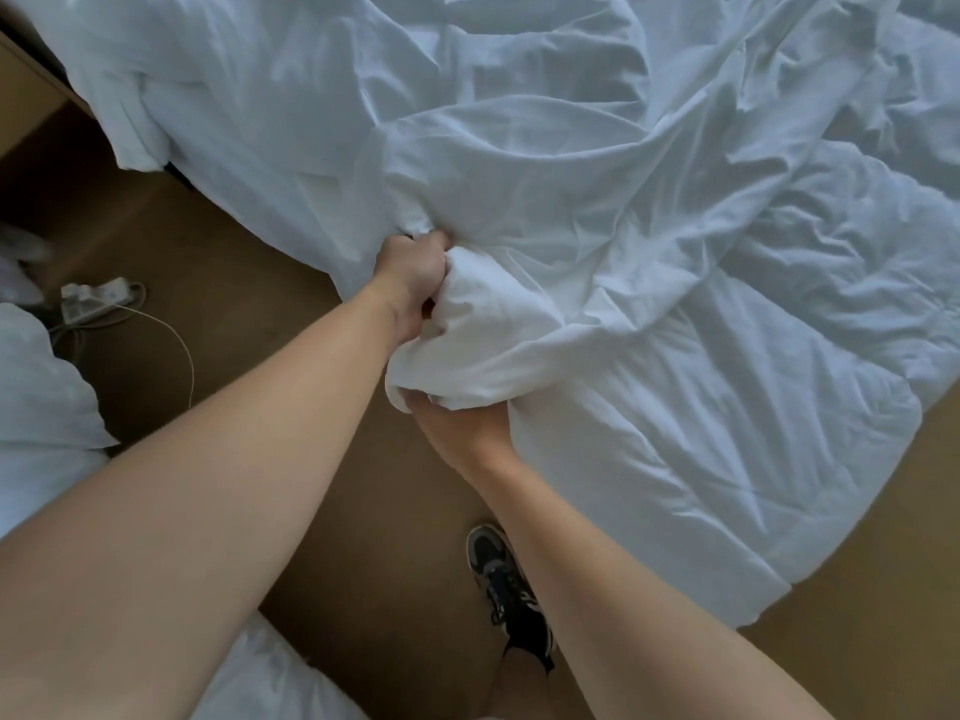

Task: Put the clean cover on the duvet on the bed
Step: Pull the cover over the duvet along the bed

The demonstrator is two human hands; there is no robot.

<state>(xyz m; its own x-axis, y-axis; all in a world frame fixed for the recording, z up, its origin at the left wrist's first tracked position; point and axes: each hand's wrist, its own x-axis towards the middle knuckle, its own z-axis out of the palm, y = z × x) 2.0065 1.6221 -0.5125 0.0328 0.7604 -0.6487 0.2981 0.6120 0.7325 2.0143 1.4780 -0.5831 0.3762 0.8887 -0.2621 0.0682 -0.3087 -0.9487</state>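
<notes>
- While a person stands on the brown carpeted floor [249, 283] at the near left edge of the bed [177, 173], both bare hands clutch one bunched wad of white cloth [483, 335] at that edge.
- The left hand [413, 275] is clenched in a fist on the far side of the wad, fingers buried in the fabric. Its forearm reaches in from the near left.
- The right hand [457, 428] holds the wad from below, fingers curled up into the cloth and mostly hidden by it.
- The thin, wrinkled white duvet cover [519, 137] lies crumpled across the far and middle part of the bed, its folds running down into the left hand's grip.
- The thick quilted white duvet [717, 459] lies on the right, its near end hanging over the bed's edge toward the floor. It meets the wad just right of the right hand.
- Whether the wad is cover alone or cover over a duvet corner cannot be told.
- A black-and-white laced sneaker [506, 584] stands on the floor beneath the right forearm.
- A white power strip [96, 298] with a thin pale cable [182, 350] lies on the floor at the left, well apart from the hands.
- A heap of white bedding [41, 397] sits at the left edge of view.
- A light wooden piece of furniture [21, 85] shows at the far left.
</notes>
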